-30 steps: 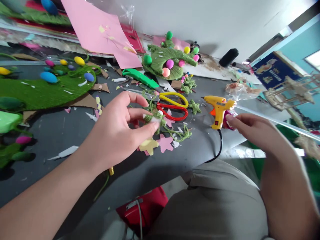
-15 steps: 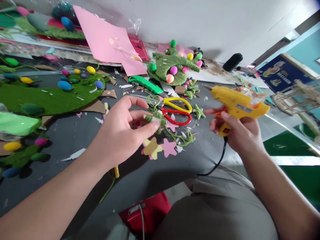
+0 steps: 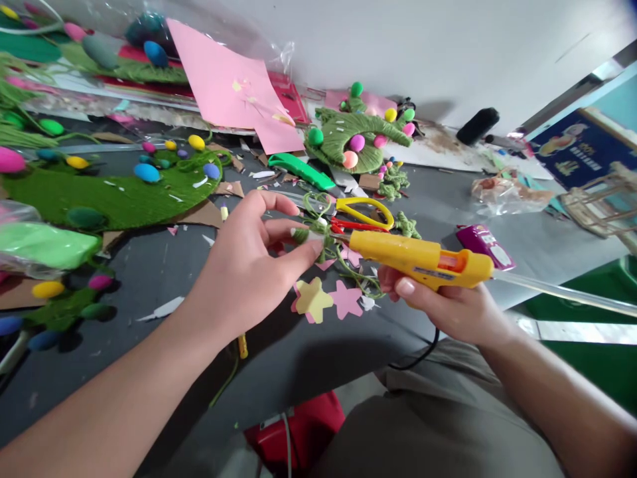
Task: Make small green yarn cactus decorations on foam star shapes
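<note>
Green yarn piece (image 3: 318, 229) is pinched in left hand (image 3: 256, 255); right hand (image 3: 452, 309) grips yellow glue gun (image 3: 398, 251), nozzle (image 3: 343, 236) perhaps touching it.

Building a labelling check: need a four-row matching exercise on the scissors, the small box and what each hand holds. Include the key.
Column 1
1. Small box
2. Glue gun
3. Scissors
4. Green yarn piece

Column 2
A. Pinched in the left hand
B. Yellow and red at the grip end
C. Purple and white
D. Gripped by the right hand

Pairs: 1-C, 2-D, 3-B, 4-A
</note>
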A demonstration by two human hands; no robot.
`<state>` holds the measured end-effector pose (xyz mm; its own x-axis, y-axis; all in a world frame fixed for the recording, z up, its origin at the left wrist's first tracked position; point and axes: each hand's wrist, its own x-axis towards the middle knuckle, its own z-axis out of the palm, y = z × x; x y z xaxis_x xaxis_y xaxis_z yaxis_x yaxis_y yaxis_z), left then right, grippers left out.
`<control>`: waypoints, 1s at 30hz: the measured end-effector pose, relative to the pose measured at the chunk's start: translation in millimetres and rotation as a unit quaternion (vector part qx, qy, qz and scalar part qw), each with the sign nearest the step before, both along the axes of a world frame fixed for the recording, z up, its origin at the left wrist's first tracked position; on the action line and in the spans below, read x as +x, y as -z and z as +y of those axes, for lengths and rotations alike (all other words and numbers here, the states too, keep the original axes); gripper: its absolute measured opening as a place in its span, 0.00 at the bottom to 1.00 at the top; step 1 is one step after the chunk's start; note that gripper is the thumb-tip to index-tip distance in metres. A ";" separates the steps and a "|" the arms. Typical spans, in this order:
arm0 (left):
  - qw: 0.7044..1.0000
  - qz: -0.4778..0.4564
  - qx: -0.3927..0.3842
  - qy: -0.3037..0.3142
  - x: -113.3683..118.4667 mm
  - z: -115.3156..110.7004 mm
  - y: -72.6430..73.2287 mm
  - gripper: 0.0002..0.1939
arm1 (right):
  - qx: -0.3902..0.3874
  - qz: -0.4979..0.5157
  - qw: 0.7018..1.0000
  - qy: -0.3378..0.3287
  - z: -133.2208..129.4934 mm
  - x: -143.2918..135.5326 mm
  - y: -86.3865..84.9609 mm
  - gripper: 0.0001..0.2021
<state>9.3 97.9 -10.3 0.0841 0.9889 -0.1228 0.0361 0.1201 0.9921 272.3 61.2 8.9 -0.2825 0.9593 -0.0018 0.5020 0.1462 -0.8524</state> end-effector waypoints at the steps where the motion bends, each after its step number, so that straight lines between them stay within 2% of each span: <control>1: 1.000 0.001 -0.001 0.000 0.2 -0.1 -0.9 0.21 | 0.001 -0.003 1.000 0.001 0.1 -0.4 0.5 0.09; 7: 1.000 -0.001 -0.002 0.000 0.5 -1.1 -2.9 0.21 | 0.004 -0.022 1.000 0.010 -1.8 0.0 1.1 0.09; 30: 1.000 -0.008 0.004 0.007 1.7 -0.1 0.2 0.21 | 0.041 -0.075 0.996 -0.022 -0.7 1.8 -2.1 0.09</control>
